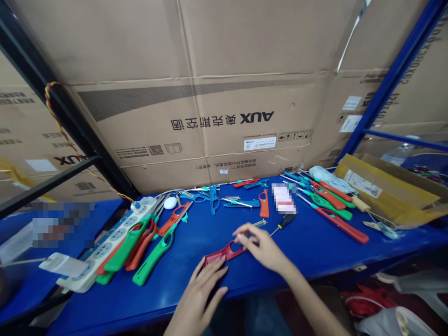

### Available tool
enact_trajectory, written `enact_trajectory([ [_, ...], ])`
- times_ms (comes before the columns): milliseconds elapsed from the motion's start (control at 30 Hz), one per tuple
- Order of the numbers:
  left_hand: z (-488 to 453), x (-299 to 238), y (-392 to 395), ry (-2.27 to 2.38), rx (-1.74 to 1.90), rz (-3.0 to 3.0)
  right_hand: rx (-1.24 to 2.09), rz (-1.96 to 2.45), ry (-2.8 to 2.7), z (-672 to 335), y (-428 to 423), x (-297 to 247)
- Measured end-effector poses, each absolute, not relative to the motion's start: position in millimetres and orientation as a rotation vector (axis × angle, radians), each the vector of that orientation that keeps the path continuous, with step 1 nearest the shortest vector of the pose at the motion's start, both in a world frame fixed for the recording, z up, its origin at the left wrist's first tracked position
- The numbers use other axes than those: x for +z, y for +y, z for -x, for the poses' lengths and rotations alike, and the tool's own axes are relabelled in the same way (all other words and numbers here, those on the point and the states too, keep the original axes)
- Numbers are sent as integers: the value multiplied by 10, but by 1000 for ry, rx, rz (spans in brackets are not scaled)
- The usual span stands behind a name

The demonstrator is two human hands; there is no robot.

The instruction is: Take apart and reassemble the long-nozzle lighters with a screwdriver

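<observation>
A red plastic lighter casing (229, 252) with a trigger ring lies on the blue tabletop, its hollow inner side up. My left hand (205, 287) holds its handle end down with the fingers laid over it, the thumb apart. Over the trigger-ring end, my right hand (261, 245) has thumb and index finger bent together in a pinch. Whatever is between those fingertips is too small or hidden to make out. Just beyond the right hand lie a small metallic part (259, 223) and a screwdriver (287, 221) with a black and yellow handle.
Green and orange lighters (154, 256) lie beside a white power strip (115, 235) on the left. Blue casings (214, 200) and an orange casing (263, 204) are along the back. More long lighters (341, 224) lie right, near a yellow package (381, 186). A large cardboard box (217, 98) stands behind.
</observation>
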State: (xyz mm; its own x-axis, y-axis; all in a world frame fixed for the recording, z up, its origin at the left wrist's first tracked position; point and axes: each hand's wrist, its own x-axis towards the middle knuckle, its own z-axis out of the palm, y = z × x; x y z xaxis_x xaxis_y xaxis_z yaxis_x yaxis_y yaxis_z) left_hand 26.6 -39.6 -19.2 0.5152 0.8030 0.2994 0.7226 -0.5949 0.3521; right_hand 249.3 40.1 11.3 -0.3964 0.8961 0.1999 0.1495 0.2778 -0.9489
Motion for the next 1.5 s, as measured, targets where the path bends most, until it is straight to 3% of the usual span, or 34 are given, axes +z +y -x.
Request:
enact_trajectory([
  [100,-278,-247,-472,1347,691,-2573,572,1238,-2097,-2570,1054,313],
  [133,-284,-254,-475,1354,699,-2570,504,1286,-2125,-2589,1282,346],
  [367,-318,-223,-455,1373,779,-2550,231,1546,-2240,-2579,2247,251],
  [567,-316,-251,-454,1351,765,-2601,60,1870,-2190,-2591,2444,129],
  [733,-313,-282,-448,1345,756,-2618,-59,1851,-2270,-2642,2417,91],
  [1033,-338,-245,-474,1390,719,-2564,-127,1452,-2431,-2470,1944,399],
  [1233,-336,-276,-467,1378,714,-2583,28,1093,-2731,-2144,1053,183],
  [1500,-321,-277,-470,1377,741,-2633,459,1033,-2225,-2257,564,13],
])
